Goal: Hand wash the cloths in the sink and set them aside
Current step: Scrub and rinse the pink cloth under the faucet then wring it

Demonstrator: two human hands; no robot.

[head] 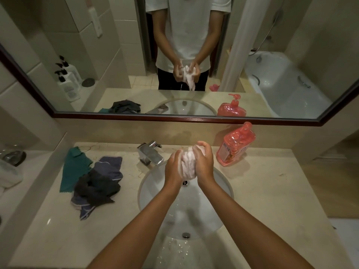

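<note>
Above the sink (147, 191), we see the left hand (174, 167) and right hand (204, 164) with fingers curled tight round a bunched pink cloth (188, 165), its long axis upright. 3 cloths (93, 181) lie heaped on the counter's left side; faucet (150, 154) and soap bottle (236, 145) stand at the back edge.

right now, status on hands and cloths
Left hand and right hand both grip pink cloth, soapy, above sink. Dark cloths piled on counter, left of sink. Nothing in the way.
</note>
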